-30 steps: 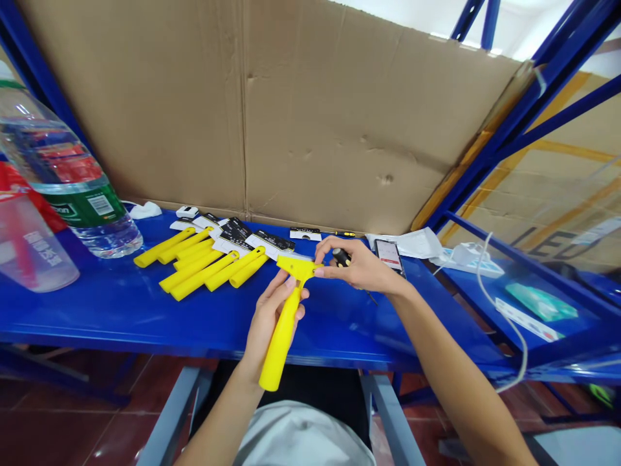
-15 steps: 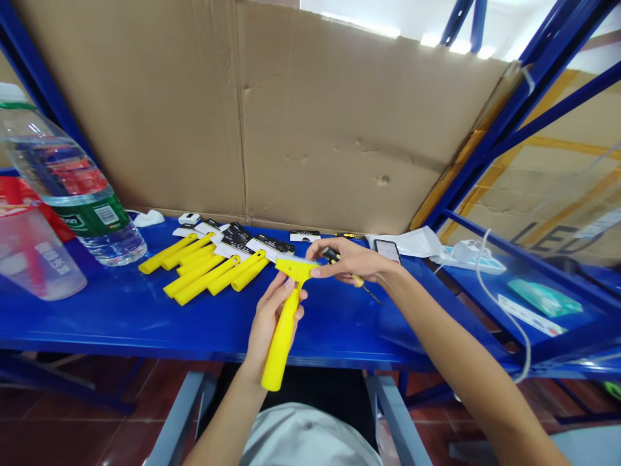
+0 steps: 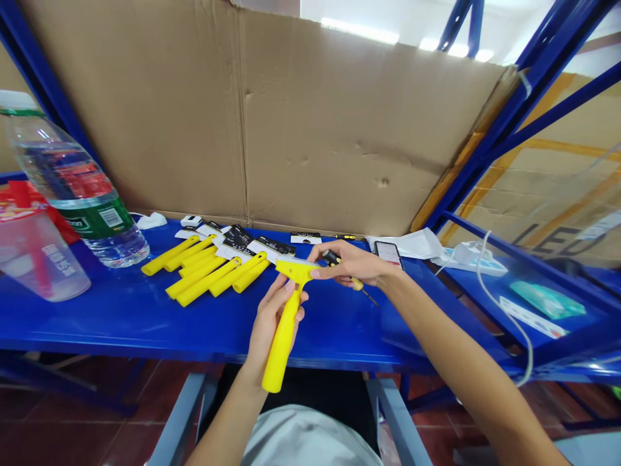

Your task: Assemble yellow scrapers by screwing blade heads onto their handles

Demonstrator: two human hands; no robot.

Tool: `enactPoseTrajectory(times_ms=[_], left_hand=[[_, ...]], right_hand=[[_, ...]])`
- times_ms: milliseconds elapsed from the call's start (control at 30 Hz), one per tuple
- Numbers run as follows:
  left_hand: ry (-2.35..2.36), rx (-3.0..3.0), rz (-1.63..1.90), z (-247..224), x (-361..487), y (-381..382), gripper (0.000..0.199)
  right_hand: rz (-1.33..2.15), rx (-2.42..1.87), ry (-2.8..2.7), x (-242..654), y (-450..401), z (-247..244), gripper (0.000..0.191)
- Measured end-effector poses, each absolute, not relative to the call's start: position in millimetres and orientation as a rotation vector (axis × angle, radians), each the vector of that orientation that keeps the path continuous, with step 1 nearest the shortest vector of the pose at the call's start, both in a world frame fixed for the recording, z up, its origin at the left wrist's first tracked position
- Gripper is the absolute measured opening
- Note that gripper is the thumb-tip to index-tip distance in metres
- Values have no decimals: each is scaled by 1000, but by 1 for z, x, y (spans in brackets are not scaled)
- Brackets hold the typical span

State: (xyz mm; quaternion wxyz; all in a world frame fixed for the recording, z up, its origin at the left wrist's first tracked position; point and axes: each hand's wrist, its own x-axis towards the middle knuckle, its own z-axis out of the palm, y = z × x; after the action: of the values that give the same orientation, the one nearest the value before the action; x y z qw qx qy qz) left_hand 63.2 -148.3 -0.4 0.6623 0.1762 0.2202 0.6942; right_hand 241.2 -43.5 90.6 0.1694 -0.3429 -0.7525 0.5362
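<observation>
at near edge of blue table (image 3: 339, 333), left hand (image 3: 270, 309) gripping yellow scraper (image 3: 282, 336) below its head; right hand (image 3: 359, 262) pinching head's right end, screwdriver (image 3: 332, 257) tucked among its fingers. farther left, yellow handles (image 3: 206, 279) in loose group; black-and-white cards (image 3: 235, 242) just beyond. beyond right hand, phone (image 3: 388, 253). at left edge, bottle (image 3: 99, 217) beside cup (image 3: 61, 262).

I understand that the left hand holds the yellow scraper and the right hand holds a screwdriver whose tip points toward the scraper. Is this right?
Not quite. The left hand holds the yellow scraper and the right hand holds a screwdriver, but it points away from the scraper, toward the lower right of the picture, as the head view shows.
</observation>
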Motion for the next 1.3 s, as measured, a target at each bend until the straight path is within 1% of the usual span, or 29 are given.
enactPoseTrajectory(times_ms=[267,500,767,933,1033,1133,1300], left_hand=[[504,384,1585,1,63,-148,44],[520,407,1591,0,64,-148,45],[496,399,1604,0,64,-147,44],[483,382,1595,0,64,-147,45],[502,375,1582,0,64,-147,42],[545,375,1549,1,64,-147,38],[598,362,1521,2,64,-146,38]], right_hand=[[1656,-902,-2059,240,-41,84,48],[1499,-950,-2042,241,-41,78,45],[1580,-866,-2042,248,-39,78,48],[1541,-865,-2062,249,-42,79,52],[1519,-903,-2052,248,-43,78,52],[1496,-922,-2048,247,-42,75,50],[1487,-915,-2079,251,-40,75,49]])
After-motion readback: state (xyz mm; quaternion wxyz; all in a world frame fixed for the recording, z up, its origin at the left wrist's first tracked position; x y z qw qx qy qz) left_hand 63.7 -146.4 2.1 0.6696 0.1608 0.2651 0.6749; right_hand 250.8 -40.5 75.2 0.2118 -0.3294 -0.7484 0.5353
